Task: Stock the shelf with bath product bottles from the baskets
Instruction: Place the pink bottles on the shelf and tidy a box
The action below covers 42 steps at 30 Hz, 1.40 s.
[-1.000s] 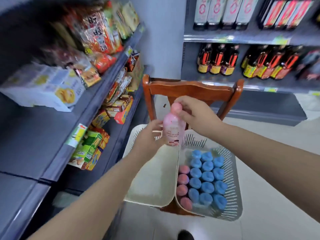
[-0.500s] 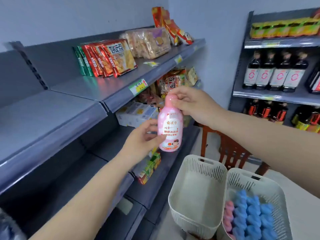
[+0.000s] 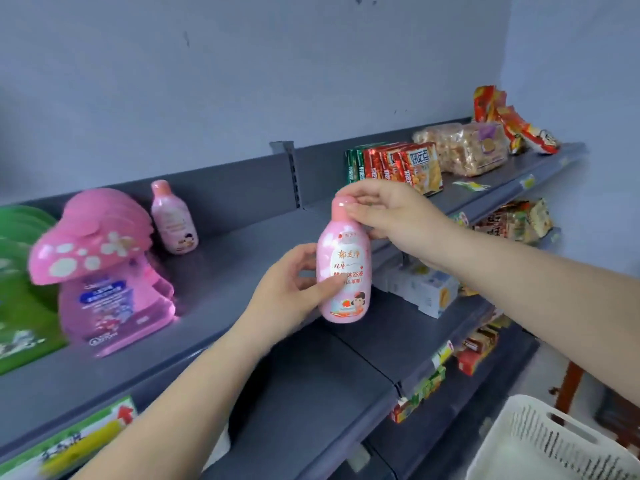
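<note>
Your left hand [image 3: 291, 289] grips the pink bottle [image 3: 344, 271] by its body while your right hand [image 3: 391, 216] pinches its cap, keeping it upright. It hangs just before the shelf [image 3: 242, 265], label outward, probably bound for the matching bottle [image 3: 174, 220] at the back.

Small shop, grey shelving [image 3: 242, 258], price tags, packaged snacks [image 3: 408, 168]

Between the fingers, a pink bath bottle [image 3: 344, 271] bears red lettering and a cartoon face. The mushroom-shaped bottle [image 3: 100, 268] is pink with white spots; the shelf [image 3: 242, 265] is grey.
</note>
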Each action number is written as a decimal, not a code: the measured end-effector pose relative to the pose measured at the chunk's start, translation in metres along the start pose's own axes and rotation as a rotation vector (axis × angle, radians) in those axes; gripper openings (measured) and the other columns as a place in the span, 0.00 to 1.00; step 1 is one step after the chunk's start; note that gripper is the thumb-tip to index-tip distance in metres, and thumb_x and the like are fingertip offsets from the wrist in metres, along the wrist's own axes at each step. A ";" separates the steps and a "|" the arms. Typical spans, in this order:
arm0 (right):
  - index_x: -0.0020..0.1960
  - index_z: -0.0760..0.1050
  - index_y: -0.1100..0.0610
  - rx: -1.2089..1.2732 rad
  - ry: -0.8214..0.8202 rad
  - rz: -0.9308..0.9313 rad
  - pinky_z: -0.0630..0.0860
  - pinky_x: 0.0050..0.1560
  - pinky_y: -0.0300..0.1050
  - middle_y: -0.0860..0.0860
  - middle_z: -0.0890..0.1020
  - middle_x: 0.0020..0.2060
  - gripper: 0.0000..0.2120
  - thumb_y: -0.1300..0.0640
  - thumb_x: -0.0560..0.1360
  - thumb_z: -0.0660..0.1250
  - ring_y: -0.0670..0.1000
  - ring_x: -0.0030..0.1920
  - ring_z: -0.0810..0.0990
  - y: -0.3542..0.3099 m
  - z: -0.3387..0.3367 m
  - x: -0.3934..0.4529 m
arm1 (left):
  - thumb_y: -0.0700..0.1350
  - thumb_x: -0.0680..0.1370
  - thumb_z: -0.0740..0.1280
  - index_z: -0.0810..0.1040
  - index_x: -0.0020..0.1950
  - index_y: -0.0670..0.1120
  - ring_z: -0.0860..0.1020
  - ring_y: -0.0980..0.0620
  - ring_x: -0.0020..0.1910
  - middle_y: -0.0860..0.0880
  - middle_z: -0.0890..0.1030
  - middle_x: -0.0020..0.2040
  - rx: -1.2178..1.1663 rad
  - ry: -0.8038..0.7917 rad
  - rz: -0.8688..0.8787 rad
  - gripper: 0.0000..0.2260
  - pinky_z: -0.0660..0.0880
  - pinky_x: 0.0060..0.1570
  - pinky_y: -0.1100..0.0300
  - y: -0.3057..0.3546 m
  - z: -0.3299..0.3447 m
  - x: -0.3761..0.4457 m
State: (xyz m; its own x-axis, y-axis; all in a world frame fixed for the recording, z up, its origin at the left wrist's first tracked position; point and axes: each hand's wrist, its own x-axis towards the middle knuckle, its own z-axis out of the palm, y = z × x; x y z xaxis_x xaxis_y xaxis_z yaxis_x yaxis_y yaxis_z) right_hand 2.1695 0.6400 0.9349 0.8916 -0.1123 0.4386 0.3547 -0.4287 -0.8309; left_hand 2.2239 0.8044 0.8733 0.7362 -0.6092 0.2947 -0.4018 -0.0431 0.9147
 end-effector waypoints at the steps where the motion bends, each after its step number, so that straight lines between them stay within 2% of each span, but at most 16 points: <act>1: 0.52 0.76 0.52 0.025 -0.011 -0.007 0.79 0.51 0.49 0.47 0.80 0.44 0.07 0.61 0.77 0.63 0.47 0.48 0.79 -0.001 0.009 0.007 | 0.43 0.73 0.72 0.76 0.56 0.50 0.83 0.52 0.47 0.52 0.82 0.52 0.004 0.018 -0.007 0.13 0.80 0.49 0.52 0.001 -0.011 -0.002; 4: 0.55 0.76 0.54 0.081 -0.031 -0.032 0.79 0.50 0.46 0.49 0.81 0.46 0.08 0.61 0.77 0.63 0.47 0.48 0.80 -0.005 0.032 0.026 | 0.43 0.72 0.72 0.76 0.57 0.48 0.83 0.49 0.47 0.49 0.81 0.53 0.004 0.054 -0.034 0.15 0.81 0.47 0.50 0.004 -0.037 -0.004; 6: 0.55 0.76 0.56 0.105 -0.041 -0.058 0.79 0.46 0.39 0.48 0.81 0.45 0.08 0.62 0.77 0.63 0.44 0.45 0.80 -0.007 0.044 0.040 | 0.43 0.72 0.71 0.76 0.57 0.47 0.83 0.51 0.47 0.48 0.81 0.53 -0.040 0.081 -0.057 0.14 0.80 0.41 0.55 0.005 -0.049 -0.004; 8: 0.54 0.77 0.55 0.123 -0.051 -0.078 0.77 0.41 0.35 0.46 0.81 0.43 0.08 0.62 0.77 0.63 0.39 0.41 0.79 -0.009 0.052 0.053 | 0.43 0.73 0.70 0.76 0.58 0.46 0.83 0.52 0.46 0.47 0.81 0.53 -0.047 0.110 -0.061 0.14 0.79 0.39 0.60 0.006 -0.057 -0.001; 12: 0.51 0.77 0.53 0.152 -0.103 -0.121 0.78 0.43 0.39 0.44 0.81 0.42 0.07 0.62 0.77 0.63 0.41 0.41 0.80 -0.010 0.061 0.080 | 0.41 0.74 0.69 0.76 0.60 0.44 0.83 0.50 0.48 0.47 0.81 0.54 -0.049 0.179 -0.053 0.14 0.80 0.44 0.58 0.007 -0.075 0.008; 18: 0.54 0.76 0.53 0.169 -0.190 -0.148 0.79 0.48 0.43 0.46 0.81 0.46 0.07 0.59 0.77 0.64 0.44 0.47 0.80 -0.001 0.083 0.127 | 0.41 0.74 0.71 0.75 0.61 0.44 0.82 0.48 0.50 0.46 0.82 0.55 -0.036 0.320 -0.124 0.16 0.80 0.49 0.53 -0.002 -0.101 0.030; 22: 0.56 0.76 0.56 0.166 -0.247 -0.184 0.77 0.54 0.43 0.48 0.81 0.49 0.08 0.60 0.77 0.65 0.46 0.51 0.79 0.008 0.104 0.162 | 0.44 0.68 0.74 0.72 0.62 0.45 0.82 0.46 0.51 0.45 0.82 0.55 -0.065 0.498 -0.198 0.24 0.78 0.54 0.44 -0.016 -0.114 0.049; 24: 0.55 0.76 0.55 0.167 -0.273 -0.195 0.77 0.56 0.45 0.47 0.81 0.48 0.07 0.60 0.77 0.65 0.47 0.52 0.79 0.014 0.115 0.178 | 0.41 0.69 0.74 0.71 0.63 0.43 0.81 0.44 0.52 0.44 0.82 0.55 -0.110 0.607 -0.237 0.24 0.77 0.56 0.43 -0.025 -0.117 0.061; 27: 0.53 0.76 0.53 0.148 -0.293 -0.205 0.77 0.58 0.49 0.45 0.80 0.46 0.06 0.60 0.77 0.65 0.47 0.52 0.79 0.023 0.131 0.198 | 0.34 0.72 0.71 0.70 0.61 0.41 0.80 0.44 0.50 0.43 0.81 0.54 -0.228 0.790 -0.277 0.20 0.78 0.50 0.52 -0.032 -0.116 0.077; 30: 0.52 0.76 0.53 0.129 -0.294 -0.207 0.77 0.58 0.51 0.48 0.81 0.49 0.06 0.60 0.77 0.65 0.49 0.53 0.80 0.030 0.145 0.215 | 0.34 0.72 0.71 0.71 0.60 0.43 0.78 0.47 0.47 0.46 0.78 0.51 -0.233 0.930 -0.315 0.19 0.76 0.43 0.58 -0.036 -0.118 0.092; 34: 0.55 0.76 0.55 0.099 -0.288 -0.214 0.77 0.56 0.49 0.49 0.80 0.49 0.07 0.60 0.77 0.65 0.49 0.52 0.79 0.035 0.161 0.231 | 0.37 0.73 0.69 0.72 0.63 0.46 0.77 0.47 0.51 0.47 0.78 0.54 -0.179 1.020 -0.335 0.19 0.74 0.50 0.57 -0.046 -0.126 0.102; 39: 0.56 0.76 0.56 0.082 -0.286 -0.227 0.75 0.51 0.42 0.44 0.78 0.42 0.09 0.60 0.77 0.64 0.47 0.49 0.78 0.036 0.179 0.243 | 0.36 0.73 0.66 0.70 0.68 0.49 0.76 0.46 0.57 0.47 0.76 0.60 -0.046 1.064 -0.334 0.25 0.75 0.56 0.54 -0.060 -0.133 0.104; 42: 0.57 0.76 0.57 0.072 -0.290 -0.229 0.76 0.52 0.43 0.47 0.79 0.45 0.09 0.60 0.77 0.64 0.47 0.50 0.78 0.038 0.187 0.246 | 0.38 0.70 0.67 0.71 0.65 0.47 0.76 0.45 0.57 0.46 0.76 0.58 -0.020 1.059 -0.366 0.24 0.75 0.59 0.50 -0.062 -0.134 0.106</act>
State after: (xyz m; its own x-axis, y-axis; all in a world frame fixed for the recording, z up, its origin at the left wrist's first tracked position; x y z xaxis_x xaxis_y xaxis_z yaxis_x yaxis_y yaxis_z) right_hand 2.4550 0.7633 0.9471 0.8261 0.2416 0.5091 0.5635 -0.3479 -0.7493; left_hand 2.3996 0.8490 0.8845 0.9040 0.4190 0.0850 -0.0647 -0.0626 0.9959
